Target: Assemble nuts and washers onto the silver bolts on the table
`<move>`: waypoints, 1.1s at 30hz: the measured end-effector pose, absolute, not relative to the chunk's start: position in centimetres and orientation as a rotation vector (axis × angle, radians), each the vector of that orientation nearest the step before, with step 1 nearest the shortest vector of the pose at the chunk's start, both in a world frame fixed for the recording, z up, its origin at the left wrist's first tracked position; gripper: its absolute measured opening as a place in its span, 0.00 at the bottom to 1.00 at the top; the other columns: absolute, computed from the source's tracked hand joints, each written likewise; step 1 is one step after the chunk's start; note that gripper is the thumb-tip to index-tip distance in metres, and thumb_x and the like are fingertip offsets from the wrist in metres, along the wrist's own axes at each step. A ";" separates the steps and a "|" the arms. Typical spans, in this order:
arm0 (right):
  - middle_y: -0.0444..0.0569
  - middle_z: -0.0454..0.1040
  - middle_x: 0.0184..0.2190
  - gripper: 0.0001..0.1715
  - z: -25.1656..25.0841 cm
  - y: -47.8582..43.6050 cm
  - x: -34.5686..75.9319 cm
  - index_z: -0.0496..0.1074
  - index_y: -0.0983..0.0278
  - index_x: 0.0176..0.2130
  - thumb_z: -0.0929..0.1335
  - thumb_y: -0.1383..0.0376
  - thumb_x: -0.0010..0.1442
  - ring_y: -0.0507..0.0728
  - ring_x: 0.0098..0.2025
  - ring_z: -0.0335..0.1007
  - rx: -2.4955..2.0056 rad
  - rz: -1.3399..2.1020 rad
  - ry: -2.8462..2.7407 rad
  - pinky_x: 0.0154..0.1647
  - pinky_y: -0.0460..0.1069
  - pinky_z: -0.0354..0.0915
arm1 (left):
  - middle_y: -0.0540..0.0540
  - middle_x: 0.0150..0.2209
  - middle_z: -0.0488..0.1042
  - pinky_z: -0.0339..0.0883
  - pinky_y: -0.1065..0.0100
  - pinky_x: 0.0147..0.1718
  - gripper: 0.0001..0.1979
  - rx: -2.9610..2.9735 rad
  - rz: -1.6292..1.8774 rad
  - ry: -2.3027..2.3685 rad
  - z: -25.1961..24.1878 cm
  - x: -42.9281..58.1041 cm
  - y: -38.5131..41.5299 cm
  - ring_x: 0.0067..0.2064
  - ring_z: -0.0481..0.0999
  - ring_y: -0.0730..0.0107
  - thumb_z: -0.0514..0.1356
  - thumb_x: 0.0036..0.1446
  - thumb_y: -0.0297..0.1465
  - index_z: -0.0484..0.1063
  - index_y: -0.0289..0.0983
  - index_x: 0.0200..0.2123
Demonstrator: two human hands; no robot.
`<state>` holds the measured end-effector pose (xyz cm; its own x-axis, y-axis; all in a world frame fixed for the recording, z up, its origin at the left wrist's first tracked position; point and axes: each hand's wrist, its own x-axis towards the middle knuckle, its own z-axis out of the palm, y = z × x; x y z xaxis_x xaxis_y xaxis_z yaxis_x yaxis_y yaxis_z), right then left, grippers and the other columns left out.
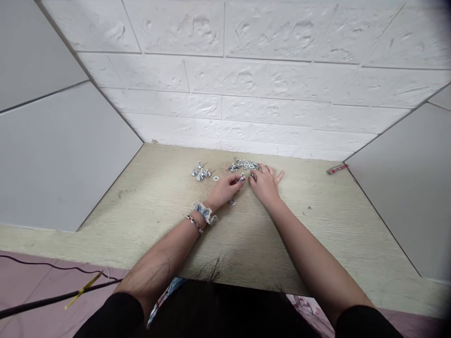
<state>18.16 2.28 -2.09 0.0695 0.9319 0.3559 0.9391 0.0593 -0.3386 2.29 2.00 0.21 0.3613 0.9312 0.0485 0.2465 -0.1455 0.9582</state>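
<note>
My left hand (225, 188) rests on the pale wooden tabletop (148, 206), its fingers pinched round a small silver screw (241, 178). A scrunchie and a bracelet sit on that wrist. My right hand (265, 184) lies beside it, the outer fingers spread and the thumb and forefinger closed on a small metal piece (252, 176) that I cannot make out. Just beyond both hands lies a pile of silver screws and washers (245, 165). A smaller group of screws (200, 173) sits to the left, with a loose washer (216, 178) near it. Another washer (231, 202) lies under my left wrist.
A white brick-pattern wall (246, 84) backs the table, with grey panels (59, 155) on either side. A red lighter-like object (336, 169) lies at the back right corner. A black cable (49, 267) runs over the pink floor at the lower left.
</note>
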 end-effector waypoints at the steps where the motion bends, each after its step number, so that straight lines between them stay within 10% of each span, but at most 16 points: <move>1: 0.55 0.65 0.56 0.12 -2.2 2.3 18.2 0.74 0.62 0.37 0.62 0.64 0.59 0.66 0.58 0.55 -1.848 -0.036 -1.830 0.56 0.79 0.29 | 0.53 0.21 0.66 0.56 0.73 0.24 0.13 1.638 0.849 1.070 0.2 2.2 2.0 0.23 0.62 0.76 0.57 0.53 0.36 0.74 0.34 0.36; 33: 0.48 0.71 0.49 0.16 -1.4 -0.2 16.7 0.71 0.57 0.42 0.57 0.60 0.64 0.59 0.54 0.61 -1.519 0.109 -1.856 0.63 0.67 0.34 | 0.53 0.20 0.63 0.53 0.72 0.23 0.10 1.595 0.749 0.917 -0.2 2.0 3.1 0.23 0.60 0.77 0.58 0.51 0.36 0.68 0.35 0.25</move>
<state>16.66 -0.20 -1.37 -0.0423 0.8807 0.4718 0.8196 0.3006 -0.4878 2.01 3.06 -0.18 0.5009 0.8655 0.0025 0.1754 -0.1043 0.9790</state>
